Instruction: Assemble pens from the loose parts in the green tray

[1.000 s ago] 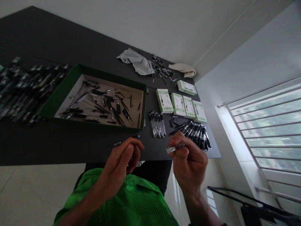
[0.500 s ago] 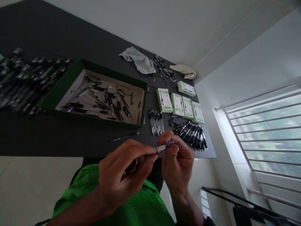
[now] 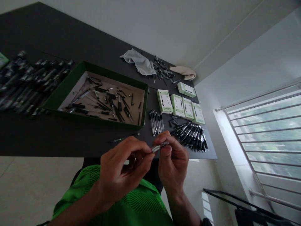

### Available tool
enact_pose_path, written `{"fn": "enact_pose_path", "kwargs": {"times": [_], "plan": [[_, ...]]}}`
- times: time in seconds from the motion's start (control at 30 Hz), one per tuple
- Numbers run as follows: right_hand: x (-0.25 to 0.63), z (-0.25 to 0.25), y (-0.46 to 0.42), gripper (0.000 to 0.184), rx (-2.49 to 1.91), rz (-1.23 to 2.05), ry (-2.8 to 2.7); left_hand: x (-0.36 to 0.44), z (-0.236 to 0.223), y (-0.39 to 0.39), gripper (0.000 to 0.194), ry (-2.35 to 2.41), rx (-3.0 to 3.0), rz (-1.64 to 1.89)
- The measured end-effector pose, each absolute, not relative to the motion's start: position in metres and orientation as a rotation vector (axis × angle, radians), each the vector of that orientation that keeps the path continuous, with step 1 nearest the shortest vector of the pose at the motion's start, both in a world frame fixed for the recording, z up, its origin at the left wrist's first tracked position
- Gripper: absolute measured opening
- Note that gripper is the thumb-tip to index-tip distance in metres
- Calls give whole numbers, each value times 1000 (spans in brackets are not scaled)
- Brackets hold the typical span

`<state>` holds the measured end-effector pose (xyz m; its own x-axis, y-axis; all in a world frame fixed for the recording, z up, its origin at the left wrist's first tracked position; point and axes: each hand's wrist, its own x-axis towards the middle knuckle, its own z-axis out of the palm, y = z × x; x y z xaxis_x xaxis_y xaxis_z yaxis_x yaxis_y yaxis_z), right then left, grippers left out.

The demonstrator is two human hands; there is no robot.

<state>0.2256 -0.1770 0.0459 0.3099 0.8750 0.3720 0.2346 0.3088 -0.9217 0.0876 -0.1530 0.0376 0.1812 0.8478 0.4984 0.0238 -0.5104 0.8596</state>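
Between my two hands, in front of the table's near edge, is a pen (image 3: 157, 147) of which only a short clear and silvery stretch shows. My left hand (image 3: 128, 166) pinches its left end between thumb and fingertips. My right hand (image 3: 172, 160) grips the other end, with thumb and bent forefinger pressed on it. The fingers hide the rest of the pen. Just beyond the hands a small row of clear pens (image 3: 156, 122) lies on the dark table (image 3: 70, 138). A single thin pen part (image 3: 123, 138) lies left of them, near my left hand.
A green box (image 3: 94, 119) holds loose pen parts. Piled pens (image 3: 28, 84) lie at the left, fanned black pens (image 3: 194, 136) at the right. Behind stand green-white cartons (image 3: 177, 105), a grey cloth (image 3: 139, 62), more pens (image 3: 163, 69) and a beige cloth (image 3: 184, 71). A barred window is at right.
Both hands have shifted slightly left together with the pen. Each keeps its grip. The things on the table lie as before.
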Motion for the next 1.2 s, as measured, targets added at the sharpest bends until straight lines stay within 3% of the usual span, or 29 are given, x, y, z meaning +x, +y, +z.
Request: {"fn": "enact_pose_path", "kwargs": {"times": [0.9,1.1,1.2], "plan": [[226,42,-172,32,-1221,543,-1341,84,27,-148,21,792,1691,1315],[238,45,-173,10,-1254,515,-1520,73,22,-140,17,855,1836,1278],[272,53,-157,10,-1371,320,-1563,63,16,-133,14,878,1980,1246]]}}
